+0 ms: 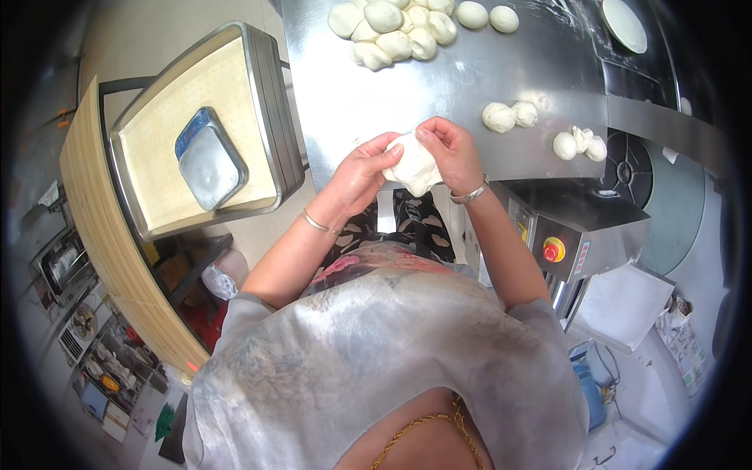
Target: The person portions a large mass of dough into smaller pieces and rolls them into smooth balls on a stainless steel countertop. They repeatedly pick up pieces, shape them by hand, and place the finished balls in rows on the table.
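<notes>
A piece of white dough (415, 167) is stretched between both hands over the near edge of the steel table (458, 82). My left hand (370, 167) grips its left side with thumb and fingers. At its upper right, my right hand (447, 150) pinches the dough between thumb and fingertips. On the table, a cluster of dough balls (395, 44) lies at the far side, with two smooth balls (487, 17) just right of it. Two rougher dough balls (509, 116) touch each other right of my hands. Several small dough pieces (580, 144) sit near the table's right corner.
A stack of metal trays (276, 123) stands left of the table; a small metal pan (211, 167) rests in the top one. Below the table's right end is a steel machine with a red emergency stop button (552, 251). A white round dish (624, 24) is at the far right.
</notes>
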Available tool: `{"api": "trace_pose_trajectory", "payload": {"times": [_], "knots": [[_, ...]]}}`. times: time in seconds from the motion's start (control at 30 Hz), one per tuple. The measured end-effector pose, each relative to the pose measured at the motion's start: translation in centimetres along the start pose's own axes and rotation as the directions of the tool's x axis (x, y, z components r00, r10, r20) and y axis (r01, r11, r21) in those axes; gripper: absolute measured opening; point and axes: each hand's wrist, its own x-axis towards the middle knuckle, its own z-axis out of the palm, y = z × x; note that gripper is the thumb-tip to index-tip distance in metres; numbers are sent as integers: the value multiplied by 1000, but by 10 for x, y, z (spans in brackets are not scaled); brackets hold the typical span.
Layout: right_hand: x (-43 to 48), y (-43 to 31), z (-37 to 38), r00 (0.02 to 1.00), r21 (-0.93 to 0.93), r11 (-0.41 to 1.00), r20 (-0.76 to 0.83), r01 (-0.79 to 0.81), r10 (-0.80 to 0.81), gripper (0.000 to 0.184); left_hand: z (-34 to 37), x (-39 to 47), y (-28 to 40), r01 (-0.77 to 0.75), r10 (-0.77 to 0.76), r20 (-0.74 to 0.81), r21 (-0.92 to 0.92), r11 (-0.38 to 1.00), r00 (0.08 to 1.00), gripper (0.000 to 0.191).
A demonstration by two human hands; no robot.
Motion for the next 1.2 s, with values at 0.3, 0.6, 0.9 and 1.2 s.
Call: {"api": "trace_pose_trajectory", "payload": {"times": [0.3,0.6,0.9,1.2], "knots": [[-11,9,0,979,-194,974,-142,117,-146,19,1,2,-4,-11,7,-131,-32,999,991,36],[-12,22,-11,992,-32,999,-128,9,-13,12,-1,11,-15,-82,181,-201,422,903,963,33],[0,43,-19,916,-18,995,-390,98,-97,21,2,34,-18,-65,123,-250,227,972,960,31],[2,26,-40,982,226,964,-96,-141,166,38,-9,50,-9,-65,200,-166,594,802,966,28]]}}
